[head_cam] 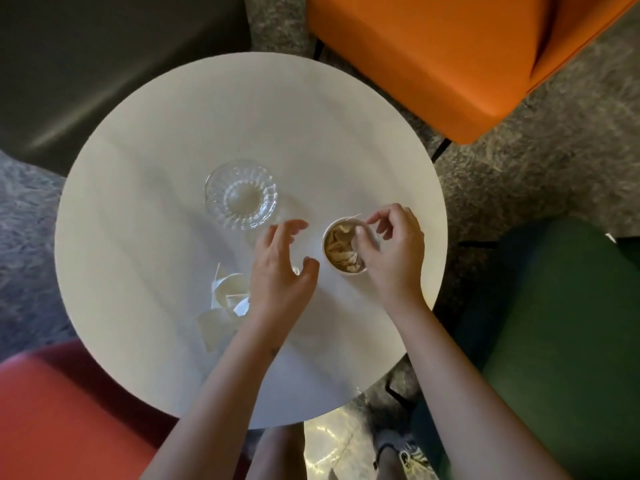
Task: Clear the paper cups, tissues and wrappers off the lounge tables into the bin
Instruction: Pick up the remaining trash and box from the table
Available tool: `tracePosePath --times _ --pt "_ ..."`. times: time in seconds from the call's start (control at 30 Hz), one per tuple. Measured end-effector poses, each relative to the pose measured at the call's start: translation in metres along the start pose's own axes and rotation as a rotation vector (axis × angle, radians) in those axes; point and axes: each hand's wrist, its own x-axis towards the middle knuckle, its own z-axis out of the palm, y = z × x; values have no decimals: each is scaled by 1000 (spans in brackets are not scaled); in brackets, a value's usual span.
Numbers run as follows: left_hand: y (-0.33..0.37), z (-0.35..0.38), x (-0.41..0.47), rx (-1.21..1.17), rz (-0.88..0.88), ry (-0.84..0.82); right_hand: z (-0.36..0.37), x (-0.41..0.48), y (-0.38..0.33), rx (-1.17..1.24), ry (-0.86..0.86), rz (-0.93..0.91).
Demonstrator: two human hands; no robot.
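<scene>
Paper waste is shown under two hands at a round white counter (pixel 173 133). The right hand (pixel 391 251) is closed on the paper cup (pixel 341 270): its thumb is pressed down inside the mouth onto a crumpled brown tissue (pixel 339 245), and its fingers are curled over the right of the rim, so that the wall appears to be pinched between them. A thin pale sliver (pixel 354 216) is seen at the forefinger tip; what it is cannot be told. The left hand (pixel 280 268) is held open just left of the cup, fingers spread and loosely curved, with nothing gripped. A small glinting scrap (pixel 296 270) is seen between its thumb and fingers, too small to be identified. The cup is stood upright, its long axis vertical and its mouth turned to the camera, and it is nearer the right hand. Torn pale paper pieces (pixel 230 292) are scattered on the counter beside the left wrist, on its outer side, so the left hand is judged the nearer for them. Counted: one cup, one wad of tissue, two clusters of torn paper, and one glass dish (pixel 241 194) set beyond the left hand and apart from it. Four seats are ranged round the counter: orange (pixel 433 57), green, red and dark. No bin is in view.
</scene>
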Motion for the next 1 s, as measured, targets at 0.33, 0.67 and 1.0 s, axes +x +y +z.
tracePosePath --times 0.33,0.67,1.0 --pt "-32 -69 -1 -25 -67 154 28 -13 -67 85 0 -331" --pt "-79 -106 -39 61 -204 33 72 -76 -56 -94 -356 -245" --pt "-104 -62 -72 122 -292 74 82 -99 -18 -229 -237 -259"
